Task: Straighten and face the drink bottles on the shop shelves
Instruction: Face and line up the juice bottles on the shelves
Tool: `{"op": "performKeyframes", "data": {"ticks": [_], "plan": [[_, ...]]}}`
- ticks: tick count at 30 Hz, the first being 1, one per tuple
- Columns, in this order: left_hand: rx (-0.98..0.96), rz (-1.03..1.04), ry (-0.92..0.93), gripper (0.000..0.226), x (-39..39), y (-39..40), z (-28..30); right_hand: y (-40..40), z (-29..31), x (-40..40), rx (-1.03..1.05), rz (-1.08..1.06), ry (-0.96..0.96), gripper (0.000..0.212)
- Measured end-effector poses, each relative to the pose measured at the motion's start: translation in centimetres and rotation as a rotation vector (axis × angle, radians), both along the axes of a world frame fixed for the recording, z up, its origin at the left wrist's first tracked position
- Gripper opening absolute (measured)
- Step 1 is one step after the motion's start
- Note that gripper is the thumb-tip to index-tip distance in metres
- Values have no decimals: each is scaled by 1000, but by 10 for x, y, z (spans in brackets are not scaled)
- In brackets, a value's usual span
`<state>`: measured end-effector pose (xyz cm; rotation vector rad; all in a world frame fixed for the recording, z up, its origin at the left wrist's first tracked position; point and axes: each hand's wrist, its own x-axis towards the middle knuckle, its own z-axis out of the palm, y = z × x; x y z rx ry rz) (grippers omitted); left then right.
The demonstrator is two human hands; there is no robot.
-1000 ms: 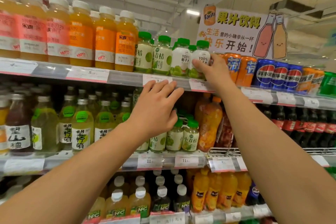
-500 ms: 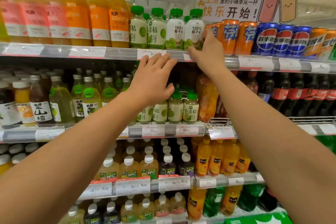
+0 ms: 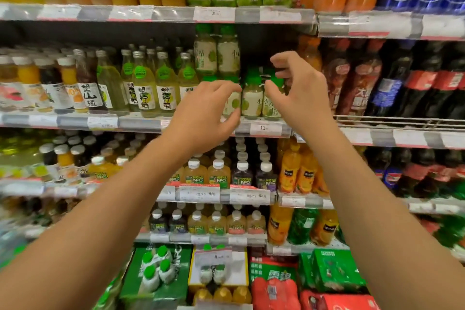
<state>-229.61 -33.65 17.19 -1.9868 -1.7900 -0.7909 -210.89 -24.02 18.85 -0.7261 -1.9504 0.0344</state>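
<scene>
The green-cap bottles (image 3: pixel 252 98) stand in a short row at the front lip of the second shelf (image 3: pixel 141 122), near the middle of the view, with two more of the same kind stacked higher behind them at 11 o'clock. Both hands are closing on this row. The left hand (image 3: pixel 208 113) comes in from 7 o'clock; its fingers curl around the leftmost bottle (image 3: pixel 235 103), which they partly cover, and the thumb seems to rest low on it, so it looks like a loose grasp, though blur keeps me from being sure of contact. The right hand (image 3: pixel 299 93) comes in from 5 o'clock, fingers hooked and spread, just beside the rightmost bottle (image 3: pixel 270 102) but gripping nothing that I can make out.

To do this step well, I would take each bottle low on its body, turn it until the label looks straight out, then draw it forward to the shelf lip so the row stands even. The price tag (image 3: pixel 263 128) below, at 6 o'clock, gives a good mark for the line. Move gently: the bottles are packed close, and the lemon bottles (image 3: pixel 144 90) at 9 o'clock could be knocked by the left forearm.
</scene>
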Motion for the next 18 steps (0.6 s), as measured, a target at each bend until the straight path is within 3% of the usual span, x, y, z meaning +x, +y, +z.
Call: {"op": "performKeyframes", "data": {"ticks": [10, 18], "plan": [[-164, -25, -94, 48, -30, -67, -48, -63, -57, -22, -201, 108, -18, 29], [-256, -23, -133, 45, -104, -130, -91, -128, -107, -82, -431, 96, -51, 25]]}}
